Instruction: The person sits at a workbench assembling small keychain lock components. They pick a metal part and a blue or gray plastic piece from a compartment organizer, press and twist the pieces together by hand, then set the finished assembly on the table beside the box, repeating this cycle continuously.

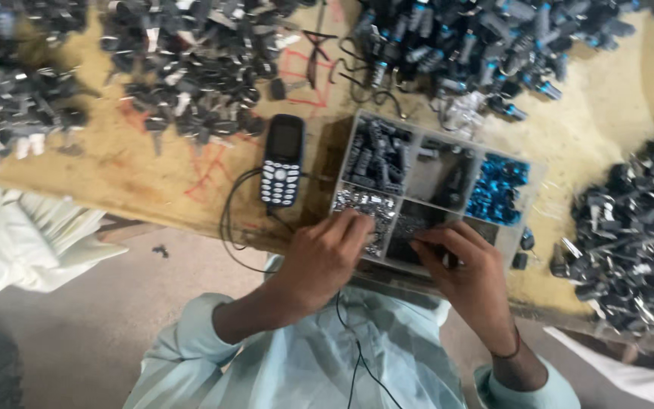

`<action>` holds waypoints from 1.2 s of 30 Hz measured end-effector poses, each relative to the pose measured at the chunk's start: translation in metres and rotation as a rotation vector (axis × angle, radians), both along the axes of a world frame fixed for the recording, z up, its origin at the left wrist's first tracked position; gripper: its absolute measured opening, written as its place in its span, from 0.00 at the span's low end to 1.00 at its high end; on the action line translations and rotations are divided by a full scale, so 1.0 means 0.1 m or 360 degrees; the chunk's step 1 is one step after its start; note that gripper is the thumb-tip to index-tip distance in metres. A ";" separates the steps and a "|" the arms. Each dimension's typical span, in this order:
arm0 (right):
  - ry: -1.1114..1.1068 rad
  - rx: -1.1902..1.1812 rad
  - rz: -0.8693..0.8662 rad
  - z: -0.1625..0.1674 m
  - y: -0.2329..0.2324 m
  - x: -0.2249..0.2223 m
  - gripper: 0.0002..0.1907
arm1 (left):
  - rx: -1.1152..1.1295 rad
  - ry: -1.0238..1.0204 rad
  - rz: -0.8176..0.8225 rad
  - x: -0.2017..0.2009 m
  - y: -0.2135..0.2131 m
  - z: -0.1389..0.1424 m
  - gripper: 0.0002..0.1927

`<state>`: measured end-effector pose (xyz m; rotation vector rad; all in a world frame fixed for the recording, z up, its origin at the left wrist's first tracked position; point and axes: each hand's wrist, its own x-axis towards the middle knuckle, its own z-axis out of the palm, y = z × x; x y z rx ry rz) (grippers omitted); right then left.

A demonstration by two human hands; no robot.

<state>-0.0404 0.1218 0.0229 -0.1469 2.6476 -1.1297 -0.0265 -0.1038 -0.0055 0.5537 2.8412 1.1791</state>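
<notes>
Hands: two; left hand point(325, 257) fingertips in small silver metal parts point(361, 206); right hand point(467, 269) pinching something unclear.
Tray: one clear plastic compartmented tray point(533, 189), six compartments.
Phone: one dark keypad phone point(282, 160).

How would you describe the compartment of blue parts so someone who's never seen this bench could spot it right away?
Find the clear divided parts tray at the near edge of the wooden bench, just beyond the left hand and right hand. Go to its far right corner: the compartment of blue parts. Its neighbours hold only dark grey or silvery pieces; it alone is bright blue.
</notes>
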 end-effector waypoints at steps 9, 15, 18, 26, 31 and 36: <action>0.0135 -0.0297 -0.0060 -0.17 0.10 0.18 0.10 | 0.0806 -0.0249 0.0156 0.05 0.04 0.06 0.07; 0.0474 -0.0301 0.0036 -0.11 0.07 0.28 0.13 | 0.1511 -0.0906 0.0142 0.06 0.39 -0.10 0.08; 0.0452 -0.0256 0.0041 -0.09 0.14 0.29 0.13 | 0.1387 -0.0623 0.0057 0.09 0.47 -0.17 0.09; 0.0213 -0.0327 -0.0026 -0.07 0.22 0.30 0.09 | 0.1061 -0.0176 -0.0211 0.05 0.43 -0.14 0.13; 0.0265 -0.0297 -0.0087 0.07 0.06 0.31 0.08 | 0.0916 -0.0005 -0.0255 0.06 0.28 0.00 0.15; 0.0415 -0.0040 0.0029 0.12 0.04 0.37 0.12 | 0.0901 -0.0049 -0.0323 0.13 0.24 0.04 0.17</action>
